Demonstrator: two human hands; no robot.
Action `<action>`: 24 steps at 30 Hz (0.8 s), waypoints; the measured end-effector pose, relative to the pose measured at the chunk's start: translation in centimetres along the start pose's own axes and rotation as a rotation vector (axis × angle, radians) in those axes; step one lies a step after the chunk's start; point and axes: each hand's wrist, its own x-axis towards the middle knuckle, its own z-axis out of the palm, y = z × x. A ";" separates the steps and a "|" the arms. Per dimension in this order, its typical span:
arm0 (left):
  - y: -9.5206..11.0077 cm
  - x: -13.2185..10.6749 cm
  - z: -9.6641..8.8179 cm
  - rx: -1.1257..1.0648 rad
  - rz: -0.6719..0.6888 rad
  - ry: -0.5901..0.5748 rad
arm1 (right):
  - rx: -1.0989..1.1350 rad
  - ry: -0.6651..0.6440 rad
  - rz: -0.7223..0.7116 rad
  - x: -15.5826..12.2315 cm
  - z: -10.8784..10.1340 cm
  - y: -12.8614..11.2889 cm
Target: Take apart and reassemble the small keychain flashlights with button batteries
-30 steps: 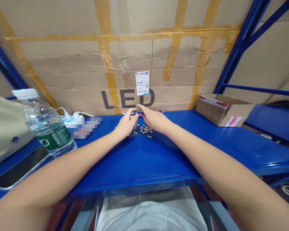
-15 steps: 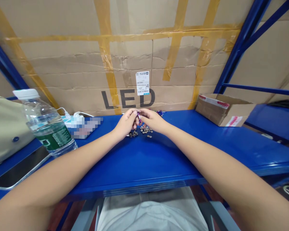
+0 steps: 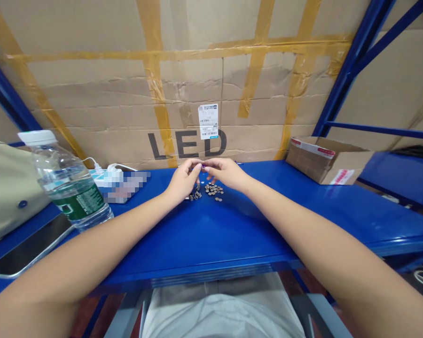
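Observation:
Both hands meet at the back of the blue shelf (image 3: 232,234), fingertips touching over a small purple part (image 3: 203,165). My left hand (image 3: 183,180) is curled, thumb and fingers pinched at that part. My right hand (image 3: 225,172) is also pinched on it from the right. Just below the hands lies a heap of small round metal pieces (image 3: 213,190), with a darker cluster (image 3: 194,195) under my left hand.
A water bottle (image 3: 65,180) stands at the left, beside a phone (image 3: 24,251) and a beige bag (image 3: 3,188). A white charger and cable (image 3: 109,173) lie behind it. A big cardboard box marked LED (image 3: 186,94) walls the back. A small carton (image 3: 324,159) sits at the right.
The hands drew slightly toward me and closed together on the purple part; the right hand's fingers, stretched forward earlier, are now pinched.

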 end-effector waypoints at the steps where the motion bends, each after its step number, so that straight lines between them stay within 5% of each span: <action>1: -0.1 0.0 0.0 0.013 -0.002 -0.002 | -0.020 -0.004 -0.002 0.0 -0.1 0.0; 10: -0.8 0.0 0.2 0.045 0.029 -0.020 | -0.346 -0.162 0.034 -0.6 -0.7 -1.0; 24: -0.7 -0.2 0.7 -0.034 -0.023 -0.065 | -0.612 -0.011 0.019 0.0 0.6 0.4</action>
